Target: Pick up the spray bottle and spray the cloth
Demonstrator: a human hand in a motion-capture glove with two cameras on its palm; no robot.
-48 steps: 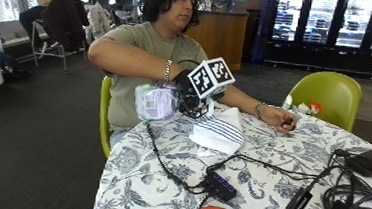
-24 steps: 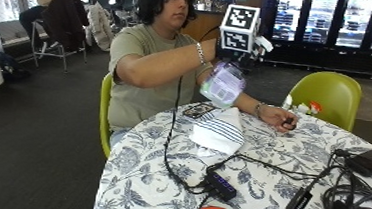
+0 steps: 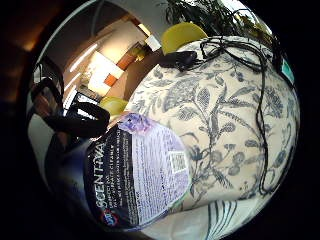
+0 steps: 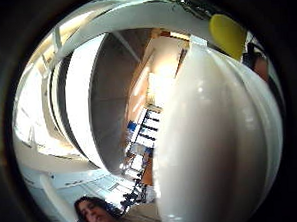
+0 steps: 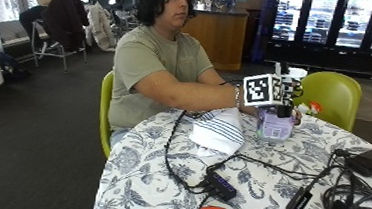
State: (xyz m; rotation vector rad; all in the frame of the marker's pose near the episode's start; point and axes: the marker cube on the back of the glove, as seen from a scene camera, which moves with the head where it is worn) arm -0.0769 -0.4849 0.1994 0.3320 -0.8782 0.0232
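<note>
Lowered again from its raised tilt half a second back, bottle (image 5: 274, 126) now upright at the worktop (image 5: 165, 198), gripped in right hand (image 5: 281, 99), clear purple liquid inside, cloth (image 5: 218, 129) just beside that hand and seemingly unsprayed, so spraying likely yet to come.

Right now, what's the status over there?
Right hand grips spray bottle, standing on the table. Striped cloth lies beside it. Cables nearby, none between them.
</note>
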